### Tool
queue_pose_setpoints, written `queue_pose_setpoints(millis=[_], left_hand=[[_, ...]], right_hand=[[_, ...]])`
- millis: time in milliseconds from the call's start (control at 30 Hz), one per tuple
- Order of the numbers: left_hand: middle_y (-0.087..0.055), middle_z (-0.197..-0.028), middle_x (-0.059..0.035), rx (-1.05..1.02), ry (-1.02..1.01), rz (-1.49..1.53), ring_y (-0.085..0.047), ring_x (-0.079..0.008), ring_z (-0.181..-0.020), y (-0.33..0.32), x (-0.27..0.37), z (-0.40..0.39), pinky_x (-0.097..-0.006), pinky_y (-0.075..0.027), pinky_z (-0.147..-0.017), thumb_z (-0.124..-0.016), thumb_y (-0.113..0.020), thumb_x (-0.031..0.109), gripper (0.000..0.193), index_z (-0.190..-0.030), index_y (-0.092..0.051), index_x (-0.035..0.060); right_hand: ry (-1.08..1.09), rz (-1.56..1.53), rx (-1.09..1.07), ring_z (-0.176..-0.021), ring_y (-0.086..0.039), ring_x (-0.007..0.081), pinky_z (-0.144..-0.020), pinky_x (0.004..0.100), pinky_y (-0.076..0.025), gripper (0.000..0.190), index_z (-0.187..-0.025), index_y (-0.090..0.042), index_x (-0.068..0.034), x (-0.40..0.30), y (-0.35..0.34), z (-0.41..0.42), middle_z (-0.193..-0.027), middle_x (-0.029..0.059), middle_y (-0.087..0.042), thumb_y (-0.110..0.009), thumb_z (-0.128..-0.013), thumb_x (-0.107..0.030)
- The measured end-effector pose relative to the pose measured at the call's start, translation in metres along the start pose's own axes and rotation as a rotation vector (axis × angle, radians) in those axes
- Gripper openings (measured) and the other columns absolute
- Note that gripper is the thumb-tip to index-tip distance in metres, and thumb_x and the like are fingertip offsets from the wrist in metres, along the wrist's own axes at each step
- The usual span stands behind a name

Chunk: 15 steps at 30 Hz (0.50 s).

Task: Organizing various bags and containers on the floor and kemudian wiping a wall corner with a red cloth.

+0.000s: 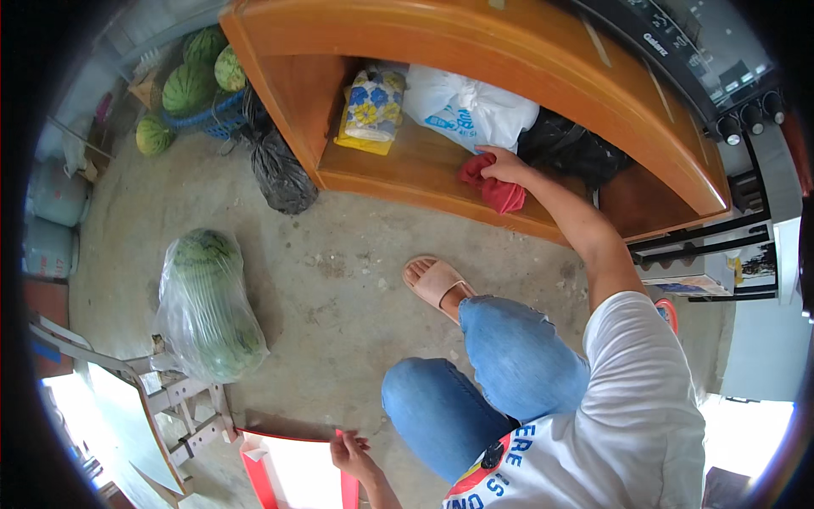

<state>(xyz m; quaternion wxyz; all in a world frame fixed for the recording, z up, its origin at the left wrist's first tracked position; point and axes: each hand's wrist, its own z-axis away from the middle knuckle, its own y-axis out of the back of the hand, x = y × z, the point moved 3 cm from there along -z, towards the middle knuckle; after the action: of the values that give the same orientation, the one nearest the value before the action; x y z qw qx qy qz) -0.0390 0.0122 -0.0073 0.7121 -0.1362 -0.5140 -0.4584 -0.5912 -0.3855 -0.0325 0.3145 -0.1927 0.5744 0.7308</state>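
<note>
My right hand (505, 167) reaches into the low wooden cabinet (407, 175) and holds a bunched red cloth (502, 194) on its bottom board, near the front edge. Just behind it lies a knotted white plastic bag (470, 105) with blue print. A black plastic bag (569, 143) is to the right, and a flower-patterned pack (375, 105) on something yellow is to the left. Low in the view, my left hand (350, 453) grips the red side edge of an open red box with a white inside (302, 474).
Watermelons in a clear plastic bag (210, 305) lie on the concrete floor at left. Others fill a blue basket (216, 121) beside a black bag (283, 168). A metal folding ladder (191, 407) is near the box. An oven (693, 57) stands atop the cabinet.
</note>
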Motion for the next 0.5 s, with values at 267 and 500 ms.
queue_pose_setpoints(millis=[267, 500], left_hand=[[-0.062, -0.083, -0.0085, -0.043, -0.446, 0.263, -0.052, -0.0099, -0.062, -0.085, 0.192, -0.01, -0.0224, -0.039, -0.054, -0.092, -0.051, 0.012, 0.01, -0.09, -0.054, 0.003], [-0.062, -0.095, -0.0102, -0.457, -0.183, 0.769, -0.055, -0.0131, -0.068, -0.166, 0.261, 0.026, -0.0248, -0.042, -0.058, -0.091, -0.049, 0.013, 0.016, -0.103, -0.055, 0.003]], right_hand=[[-0.155, 0.191, 0.042, -0.101, -0.062, 0.028, -0.088, 0.0329, -0.049, 0.048, -0.109, -0.068, -0.017, -0.001, 0.021, -0.016, -0.107, 0.0139, -0.066, -0.07, -0.062, -0.027], [-0.217, 0.19, 0.073, -0.1, -0.063, 0.0312, -0.086, 0.0361, -0.049, 0.06, -0.107, -0.064, 0.0, 0.016, 0.022, -0.024, -0.103, 0.0239, -0.065, -0.071, -0.057, -0.033]])
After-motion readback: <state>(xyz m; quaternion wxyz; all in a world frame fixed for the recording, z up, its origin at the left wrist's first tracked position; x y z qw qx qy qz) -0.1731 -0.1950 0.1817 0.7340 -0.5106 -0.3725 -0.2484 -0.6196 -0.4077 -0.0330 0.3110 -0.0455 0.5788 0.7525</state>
